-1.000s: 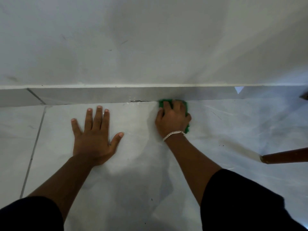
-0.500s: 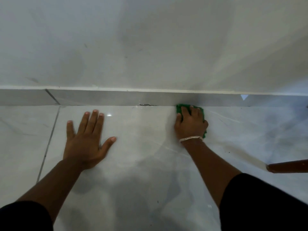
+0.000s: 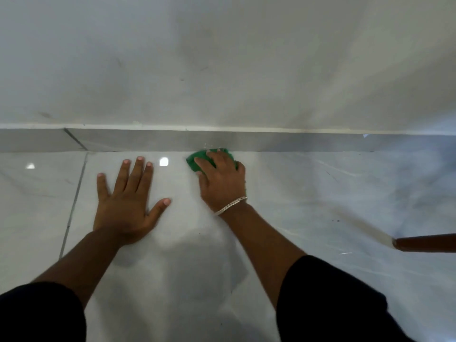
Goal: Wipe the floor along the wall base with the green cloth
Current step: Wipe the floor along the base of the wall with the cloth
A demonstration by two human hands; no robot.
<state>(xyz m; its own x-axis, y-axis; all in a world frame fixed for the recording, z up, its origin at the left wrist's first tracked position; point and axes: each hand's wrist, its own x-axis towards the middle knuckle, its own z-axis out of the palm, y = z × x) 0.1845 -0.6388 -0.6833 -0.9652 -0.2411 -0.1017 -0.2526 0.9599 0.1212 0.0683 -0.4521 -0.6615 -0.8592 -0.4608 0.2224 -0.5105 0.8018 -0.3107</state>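
You face a pale wall (image 3: 222, 58) that fills the upper half of the view, with a grey skirting strip (image 3: 296, 141) running along its foot. Below it the glossy white tiled floor (image 3: 320, 193) spreads out toward you, a dark grout line (image 3: 74, 201) crossing it on the left. Your two forearms reach forward from black sleeves (image 3: 328, 304). A brown wooden leg (image 3: 424, 242) pokes in from the right edge, well apart from your hands.

Your left hand (image 3: 125, 203) lies flat on the floor, palm down, fingers spread and released, holding nothing. Your right hand (image 3: 222, 178) presses down on the green cloth (image 3: 197, 160), fingers curled over it in a grasp; a silver bracelet (image 3: 230, 205) circles that wrist. The cloth sits bunched on the floor right against the skirting strip, mostly hidden under your hand, so its full shape is hard to tell. A bright light reflection (image 3: 164, 161) shines on the tile between your hands.
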